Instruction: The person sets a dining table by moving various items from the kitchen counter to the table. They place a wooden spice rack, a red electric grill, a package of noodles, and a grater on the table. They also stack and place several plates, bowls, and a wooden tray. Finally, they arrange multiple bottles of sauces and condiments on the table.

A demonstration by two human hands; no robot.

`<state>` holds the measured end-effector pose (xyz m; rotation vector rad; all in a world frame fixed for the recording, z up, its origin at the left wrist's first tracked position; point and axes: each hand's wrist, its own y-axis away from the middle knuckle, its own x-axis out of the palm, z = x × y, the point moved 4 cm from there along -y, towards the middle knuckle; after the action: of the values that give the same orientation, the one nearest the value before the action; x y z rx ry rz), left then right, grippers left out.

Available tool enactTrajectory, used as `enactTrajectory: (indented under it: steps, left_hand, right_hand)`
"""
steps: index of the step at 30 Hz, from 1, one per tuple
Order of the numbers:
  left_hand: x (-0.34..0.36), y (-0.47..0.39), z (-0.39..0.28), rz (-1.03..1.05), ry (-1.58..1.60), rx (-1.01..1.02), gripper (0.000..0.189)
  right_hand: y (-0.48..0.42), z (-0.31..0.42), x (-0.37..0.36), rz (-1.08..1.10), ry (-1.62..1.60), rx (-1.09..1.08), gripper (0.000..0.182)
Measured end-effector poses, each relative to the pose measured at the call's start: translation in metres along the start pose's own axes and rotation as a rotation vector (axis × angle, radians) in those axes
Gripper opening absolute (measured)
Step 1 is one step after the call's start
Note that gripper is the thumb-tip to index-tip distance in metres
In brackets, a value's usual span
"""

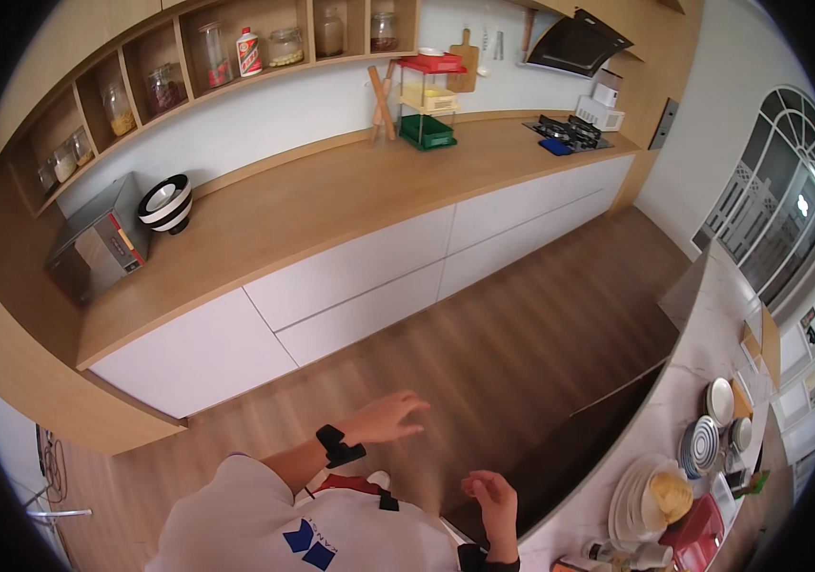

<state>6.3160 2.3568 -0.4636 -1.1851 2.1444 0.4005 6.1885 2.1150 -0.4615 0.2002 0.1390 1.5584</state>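
My left hand hangs over the wood floor with its fingers spread apart and nothing in it. A black band sits around that wrist. To the right, my right hand is loosely curled in the air and holds nothing that I can see. It is nearest to the marble-patterned counter on the right. On that counter are a stack of white plates, a yellow item on top, a striped bowl and a red plastic container.
A long wooden countertop over white drawers runs ahead. It carries a microwave, black-and-white bowls, a tiered rack and a gas stove. Jars stand in the wall shelf. Cables hang at left.
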Motion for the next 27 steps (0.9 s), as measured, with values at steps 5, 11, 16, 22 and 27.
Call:
enactTrajectory:
  steps: [5,11,16,22,27]
  left_hand:
    - [-0.087,-0.032,0.047,-0.218,0.076,-0.056,0.036]
    - [-0.136,-0.116,0.087,-0.37,0.253,-0.188,0.034]
    - [-0.155,-0.201,0.122,-0.485,0.361,-0.23,0.031]
    - [-0.223,-0.304,0.142,-0.616,0.258,-0.27,0.03]
    - [-0.256,-0.363,0.143,-0.699,-0.006,-0.289,0.029]
  right_hand:
    - [-0.084,0.034,0.035,0.026,-0.011,-0.024,0.016]
    - [-0.174,0.028,-0.004,-0.059,0.023,0.025,0.017]
    - [-0.294,0.032,-0.057,-0.074,0.021,0.061,0.018]
    - [-0.501,0.133,-0.076,0.047,0.115,-0.098,0.018]
    - [-0.655,0.268,-0.029,0.28,0.11,-0.291,0.02]
